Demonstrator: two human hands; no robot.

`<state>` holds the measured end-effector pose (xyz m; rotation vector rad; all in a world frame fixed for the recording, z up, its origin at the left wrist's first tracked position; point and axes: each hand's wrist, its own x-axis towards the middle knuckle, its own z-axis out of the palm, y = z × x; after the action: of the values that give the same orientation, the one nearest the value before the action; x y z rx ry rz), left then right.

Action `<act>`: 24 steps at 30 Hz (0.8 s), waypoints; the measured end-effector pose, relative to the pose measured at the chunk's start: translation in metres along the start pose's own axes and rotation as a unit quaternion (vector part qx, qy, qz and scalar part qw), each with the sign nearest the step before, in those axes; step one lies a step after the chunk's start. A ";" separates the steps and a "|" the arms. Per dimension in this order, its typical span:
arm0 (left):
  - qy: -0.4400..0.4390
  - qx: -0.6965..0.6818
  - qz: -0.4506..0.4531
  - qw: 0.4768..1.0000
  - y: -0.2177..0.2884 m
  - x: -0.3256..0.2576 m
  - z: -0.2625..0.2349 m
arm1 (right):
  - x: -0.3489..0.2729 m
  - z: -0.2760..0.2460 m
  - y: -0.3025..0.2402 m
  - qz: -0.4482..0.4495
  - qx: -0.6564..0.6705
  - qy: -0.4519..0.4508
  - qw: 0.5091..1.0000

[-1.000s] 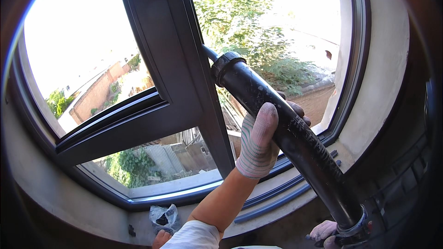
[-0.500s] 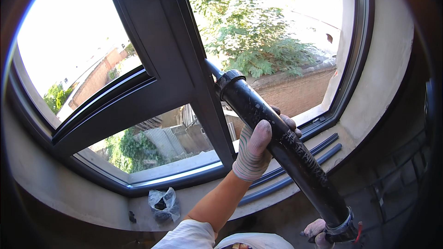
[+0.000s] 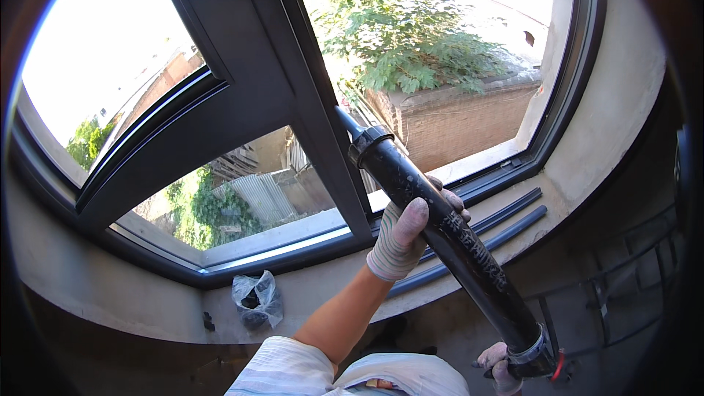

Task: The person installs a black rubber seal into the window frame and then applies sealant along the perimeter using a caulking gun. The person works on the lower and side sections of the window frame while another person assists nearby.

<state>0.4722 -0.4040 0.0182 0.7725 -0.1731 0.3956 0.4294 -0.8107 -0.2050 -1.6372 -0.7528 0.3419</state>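
A long black caulking gun with a tubular barrel slants across the view from the window frame down to the lower right. My gloved left hand is wrapped round the middle of its barrel, thumb on the near side. At the barrel's rear end my gloved right hand closes on the handle, partly hidden by the barrel. The pointed nozzle is at the inner edge of the dark window frame, beside the right-hand pane; I cannot tell whether it touches.
Two dark trim strips lie on the curved sill at the right. A clear plastic bag with dark contents sits on the sill at the left. Beyond the window are a leafy tree and a brick wall.
The nozzle tip has moved a little down along the window frame, with both hands still on the caulking gun. Window and sill sit slightly higher in the view.
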 end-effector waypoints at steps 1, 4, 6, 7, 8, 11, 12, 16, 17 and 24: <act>0.001 -0.001 -0.002 1.000 -0.003 -0.002 -0.003 | -0.016 -0.004 0.027 -0.008 -0.056 0.007 0.998; 0.014 0.002 -0.008 1.000 -0.007 -0.010 -0.015 | -0.006 0.000 0.004 0.026 0.067 -0.002 0.997; 0.022 -0.007 -0.026 0.999 -0.013 -0.012 -0.018 | 0.007 0.006 -0.026 0.049 0.143 0.007 0.988; 0.029 -0.010 -0.033 0.999 -0.015 -0.014 -0.020 | 0.012 0.009 -0.036 0.059 0.182 0.009 0.981; 0.032 -0.015 -0.038 0.999 -0.018 -0.016 -0.023 | 0.016 0.012 -0.042 0.053 0.171 0.008 0.984; 0.045 -0.030 -0.053 0.997 -0.026 -0.022 -0.033 | 0.022 0.019 -0.054 0.061 0.153 0.005 0.986; 0.049 -0.035 -0.060 0.996 -0.028 -0.024 -0.036 | 0.023 0.021 -0.055 0.082 0.157 0.006 0.984; 0.069 -0.030 -0.073 0.994 -0.038 -0.033 -0.046 | 0.010 0.020 -0.039 0.160 0.114 0.006 0.981; 0.070 -0.029 -0.078 0.994 -0.041 -0.035 -0.049 | 0.007 0.021 -0.033 0.156 0.111 0.008 0.981; 0.086 -0.037 -0.129 0.987 -0.057 -0.050 -0.070 | -0.008 0.024 -0.020 0.236 0.123 0.035 0.963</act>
<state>0.4507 -0.4053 -0.0830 0.6727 0.0738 0.2082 0.4030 -0.7967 -0.1927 -1.5676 -0.2430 0.6858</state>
